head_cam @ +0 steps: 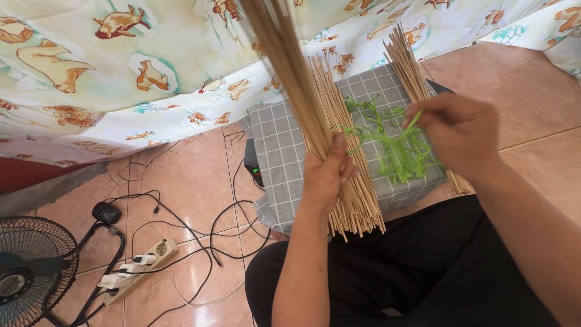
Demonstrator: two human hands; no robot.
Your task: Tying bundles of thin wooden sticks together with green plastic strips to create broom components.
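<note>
Left hand (327,175) wrapped tight around a bundle of thin sticks (290,66), held up and tilted, top end out past the top edge of the view. Right hand (460,133) pinching a green plastic string (417,124) between thumb and fingers, grip narrow, just to the right of the left hand. String stretched from the right hand across to the held sticks, looped near the left thumb. More green strings (402,160) in a loose messy heap on a grey checked cloth (278,157). Cloth draped over a low box shape, so not possible to tell what sits inside. Flat pile of sticks (354,200) lying on the cloth, right under the left hand. Another small bunch of sticks (411,72) lying on the far right side of the cloth, partly hidden behind the right hand. Black trousers (387,272) at the bottom. On the pink tiled floor (532,85): a white power strip (136,266) with plugs in it, black cables (212,242), part of a black fan (30,272) at the lower left. Behind it all, a pale sheet with animal pictures (121,66).
</note>
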